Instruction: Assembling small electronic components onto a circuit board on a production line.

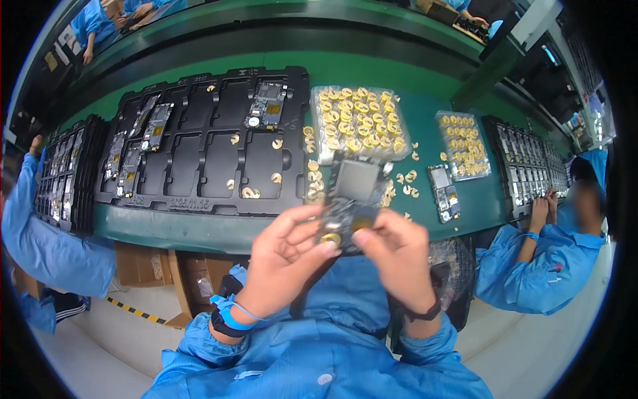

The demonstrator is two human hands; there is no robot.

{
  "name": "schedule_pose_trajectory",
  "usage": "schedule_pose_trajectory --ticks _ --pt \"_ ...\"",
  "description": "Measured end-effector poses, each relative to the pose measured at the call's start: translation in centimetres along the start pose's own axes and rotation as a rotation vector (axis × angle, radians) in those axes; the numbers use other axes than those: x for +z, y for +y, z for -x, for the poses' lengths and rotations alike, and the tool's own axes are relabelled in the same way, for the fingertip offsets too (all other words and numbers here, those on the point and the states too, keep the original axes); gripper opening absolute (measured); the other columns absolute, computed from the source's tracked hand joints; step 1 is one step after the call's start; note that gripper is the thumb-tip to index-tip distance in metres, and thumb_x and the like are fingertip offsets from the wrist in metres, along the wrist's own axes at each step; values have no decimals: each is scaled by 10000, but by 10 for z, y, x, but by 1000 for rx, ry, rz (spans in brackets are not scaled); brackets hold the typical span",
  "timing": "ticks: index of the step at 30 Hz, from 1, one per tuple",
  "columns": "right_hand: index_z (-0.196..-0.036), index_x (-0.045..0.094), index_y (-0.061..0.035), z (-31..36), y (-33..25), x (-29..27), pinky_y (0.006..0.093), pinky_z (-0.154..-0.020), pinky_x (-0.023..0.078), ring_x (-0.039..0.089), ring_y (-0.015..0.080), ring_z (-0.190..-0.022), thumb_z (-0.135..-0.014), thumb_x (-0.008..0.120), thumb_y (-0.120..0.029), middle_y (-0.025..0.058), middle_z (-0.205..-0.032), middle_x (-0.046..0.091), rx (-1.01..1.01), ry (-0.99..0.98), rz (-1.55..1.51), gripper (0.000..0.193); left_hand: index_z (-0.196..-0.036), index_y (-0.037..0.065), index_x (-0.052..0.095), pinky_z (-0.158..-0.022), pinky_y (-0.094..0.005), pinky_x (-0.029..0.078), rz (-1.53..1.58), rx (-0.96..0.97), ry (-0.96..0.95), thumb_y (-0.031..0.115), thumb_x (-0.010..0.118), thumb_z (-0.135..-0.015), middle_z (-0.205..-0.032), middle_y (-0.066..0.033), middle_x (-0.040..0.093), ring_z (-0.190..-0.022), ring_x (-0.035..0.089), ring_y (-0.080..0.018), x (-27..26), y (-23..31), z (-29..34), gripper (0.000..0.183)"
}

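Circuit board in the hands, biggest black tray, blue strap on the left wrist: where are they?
Circuit board (pixel 354 189), head view: on its grey square.
Black tray (pixel 185 163), head view: a bare compartment's floor.
Blue strap (pixel 230 312), head view: on its band.

Seven circuit boards (pixel 267 104) lie outside the stacks, I count: five in one broad black tray (pixel 188 151), one loose board (pixel 442 191) near the front edge of the bench (pixel 173 231), one held board (pixel 355 181). Also two clear trays (pixel 472 176) of yellow pieces, two tray stacks (pixel 87 193).
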State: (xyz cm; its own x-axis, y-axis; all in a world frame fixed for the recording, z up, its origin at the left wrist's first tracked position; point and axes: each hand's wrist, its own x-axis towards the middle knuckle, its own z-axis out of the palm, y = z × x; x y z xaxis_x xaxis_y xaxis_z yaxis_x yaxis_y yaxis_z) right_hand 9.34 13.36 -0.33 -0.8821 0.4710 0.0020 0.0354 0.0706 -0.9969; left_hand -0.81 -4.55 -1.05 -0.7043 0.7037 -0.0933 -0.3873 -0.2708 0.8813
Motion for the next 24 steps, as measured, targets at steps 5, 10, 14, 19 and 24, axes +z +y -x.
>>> schedule_pose_trajectory --ticks 5,10,14,19,24 --pt "-899 658 -73 -76 -56 -69 201 -573 366 469 0 -659 -1025 721 -134 -96 -739 531 -137 94 271 154 -1538 -37 418 -1118 -400 509 -159 148 18 -56 631 -1011 -1466 -239 594 -1328 635 -310 -12 11 -14 568" --pt "-930 694 -75 -211 -77 -92 204 -550 379 492 21 -640 -1043 711 -221 -78 -741 568 -39 -71 301 185 -1330 -31 623 -1090 -402 521 -605 434 362 -55 626 -982 -1287 -197 714 -1282 672 -295 -61 6 -6 349" --pt "-941 685 -61 -326 -28 -94 231 -557 419 508 61 -663 -1022 745 -186 -41 -783 576 130 -15 142 160 -1265 -43 663 -1180 -551 425 -1176 770 489 -12 694 -890 -1295 -200 704 -1345 596 -442 -107 -12 -22 377" --pt "-989 716 -37 -388 18 -132 278 -621 522 584 114 -683 -1007 739 -111 13 -821 637 275 117 285 80 -1216 -28 683 -1183 -566 415 -1219 790 492 19 690 -897 -1272 -187 713 -1338 611 -413 -101 -13 -29 323" --pt "-1229 716 39 -349 20 -126 422 -1034 540 697 421 -1167 -869 757 -109 250 -1166 748 -301 245 1185 392 -1175 -12 709 -1167 -539 442 -1246 768 529 -10 675 -895 -1202 -193 731 -1266 653 -395 -105 -15 -31 283"
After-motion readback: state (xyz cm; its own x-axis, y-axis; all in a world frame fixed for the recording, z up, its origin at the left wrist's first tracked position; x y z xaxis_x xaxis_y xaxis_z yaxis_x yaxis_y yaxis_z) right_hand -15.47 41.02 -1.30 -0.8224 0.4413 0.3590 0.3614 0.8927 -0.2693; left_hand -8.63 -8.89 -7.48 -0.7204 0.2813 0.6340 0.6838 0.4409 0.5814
